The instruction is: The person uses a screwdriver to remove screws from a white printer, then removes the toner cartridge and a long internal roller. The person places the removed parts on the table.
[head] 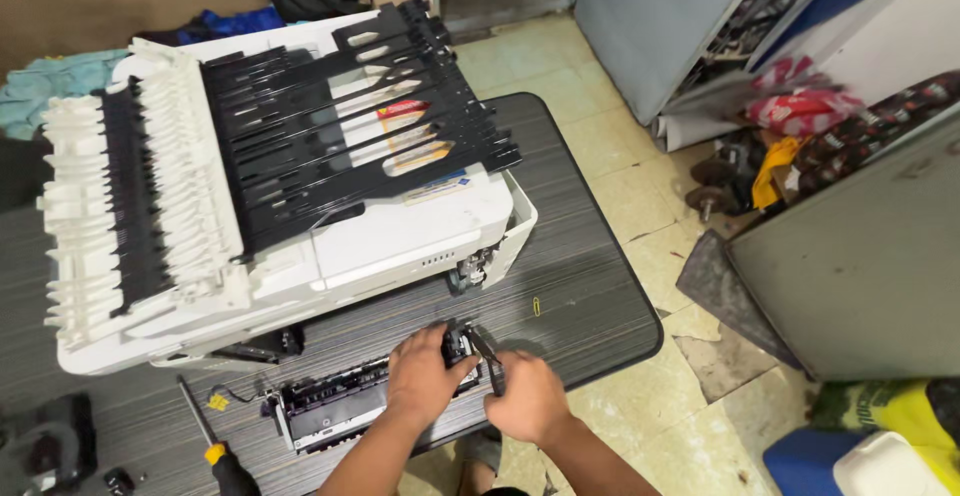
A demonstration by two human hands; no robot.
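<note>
The long black printer assembly [345, 411] lies on the near edge of the dark striped table [590, 286], running from a white-framed end on the left to a black geared end on the right, where both hands meet. The left hand [425, 376] is clamped over the top of that right end, fingers curled down around the black housing and pressed onto it. The right hand [528, 396] sits just beside it on the right, its fingers pinching a thin dark lever or strip [487, 356] that sticks up and away from the assembly's end; whether that strip is part of the assembly or a separate tool cannot be told.

Just beyond the grip, further up the table, stands the white printer body [400, 246], its side cover off at the corner nearest the hands so that inner gears show. On top of it rest a black ribbed tray frame [350, 126] and, to the left, a white ribbed panel [130, 206].

Left of the grip and nearer the viewer, a screwdriver with a yellow and black handle [215, 446] lies on the table, its shaft pointing up toward the printer. A small yellow paper clip [537, 306] lies on the table a little beyond the right hand.

Right of the grip, past the table edge, is a worn tiled floor [650, 396] with a grey cabinet [860, 266] and a pile of coloured packets [800, 111] well apart
</note>
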